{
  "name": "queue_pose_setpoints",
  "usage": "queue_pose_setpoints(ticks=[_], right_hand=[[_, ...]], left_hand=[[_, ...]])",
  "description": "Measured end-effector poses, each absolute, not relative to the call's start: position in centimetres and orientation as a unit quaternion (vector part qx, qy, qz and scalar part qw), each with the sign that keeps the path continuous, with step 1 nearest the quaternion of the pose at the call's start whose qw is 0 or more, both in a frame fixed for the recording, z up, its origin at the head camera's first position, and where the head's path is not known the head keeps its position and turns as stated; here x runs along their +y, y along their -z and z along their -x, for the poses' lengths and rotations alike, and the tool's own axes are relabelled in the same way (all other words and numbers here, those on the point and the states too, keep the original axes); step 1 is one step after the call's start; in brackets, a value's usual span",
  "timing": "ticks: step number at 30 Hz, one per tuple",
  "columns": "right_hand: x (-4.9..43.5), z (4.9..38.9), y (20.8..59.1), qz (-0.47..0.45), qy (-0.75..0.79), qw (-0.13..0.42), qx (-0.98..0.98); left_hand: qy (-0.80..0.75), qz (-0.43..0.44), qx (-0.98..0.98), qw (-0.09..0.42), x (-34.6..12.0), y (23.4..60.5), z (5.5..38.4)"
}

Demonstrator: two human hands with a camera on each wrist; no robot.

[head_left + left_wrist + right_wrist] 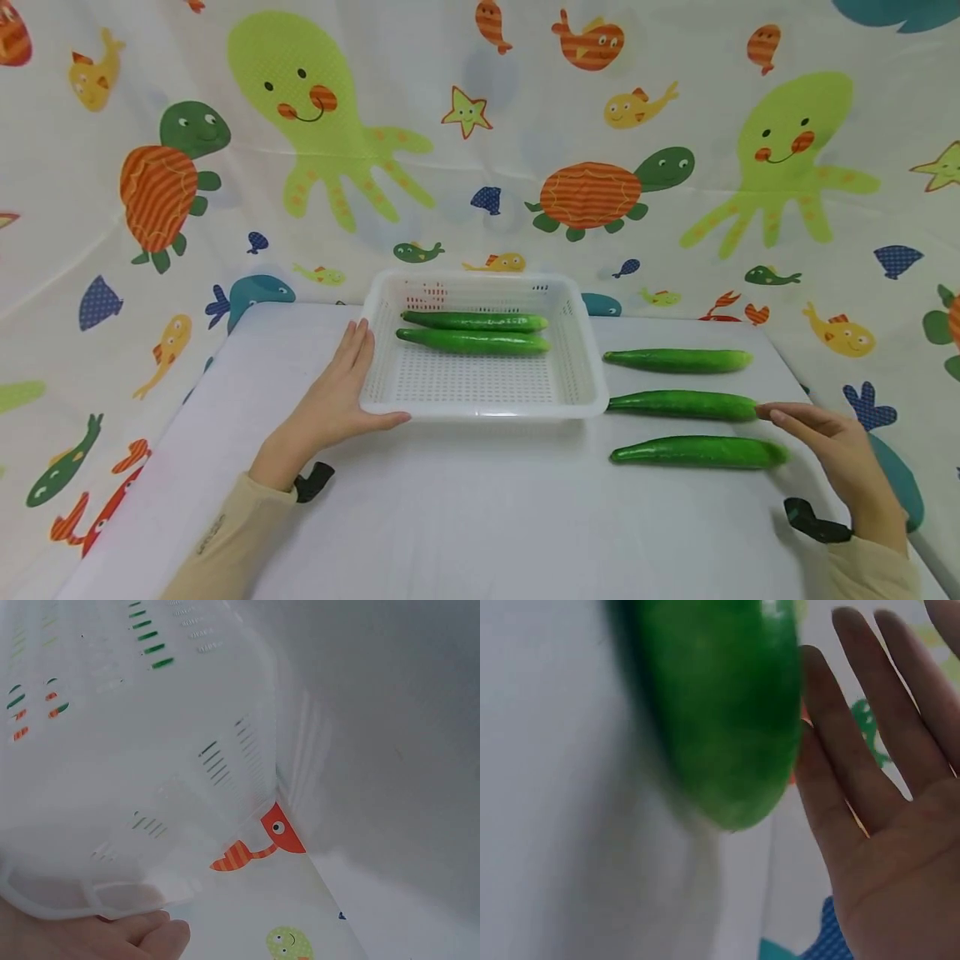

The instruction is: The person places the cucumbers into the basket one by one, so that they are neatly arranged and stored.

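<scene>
straight-fingered and gripping nothing, my right hand (pixel 836 446) is at the paler tip of the middle cucumber (pixel 682 405) — contact i can't tell. it lies on the white table (pixel 487 517), just beside the plastic basket (pixel 480 412), whose corner my left hand (pixel 330 400) steadies, fingers extended. i'd grasp mid-length, gently — the cucumber is slim, glossy, deep green.
</scene>
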State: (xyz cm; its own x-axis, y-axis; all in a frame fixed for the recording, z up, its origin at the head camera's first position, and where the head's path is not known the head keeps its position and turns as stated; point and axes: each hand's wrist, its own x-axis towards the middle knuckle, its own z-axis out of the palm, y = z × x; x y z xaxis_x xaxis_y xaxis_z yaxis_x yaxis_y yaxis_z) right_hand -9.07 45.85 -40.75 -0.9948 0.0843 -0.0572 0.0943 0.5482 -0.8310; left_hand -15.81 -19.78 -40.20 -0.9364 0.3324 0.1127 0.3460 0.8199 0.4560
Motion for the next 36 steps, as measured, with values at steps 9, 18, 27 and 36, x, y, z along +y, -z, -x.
queue_pose_setpoints(ticks=[9,18,27,36], right_hand=[[47.1,8.8,44.9,0.008,0.459,0.114,0.881],[47.0,8.9,45.1,-0.022,0.441,0.113,0.89],[46.8,8.6,43.9,-0.032,0.418,0.053,0.907],[45.0,10.1,38.3,0.008,0.494,-0.036,0.869]], left_hand=[[0.237,0.181,-0.954,0.02,-19.8,40.4,15.7],[0.237,0.18,-0.954,0.02,-19.8,40.5,15.8],[0.238,0.181,-0.954,0.021,-19.8,40.3,16.1],[0.241,0.175,-0.954,0.02,-19.8,40.5,15.9]])
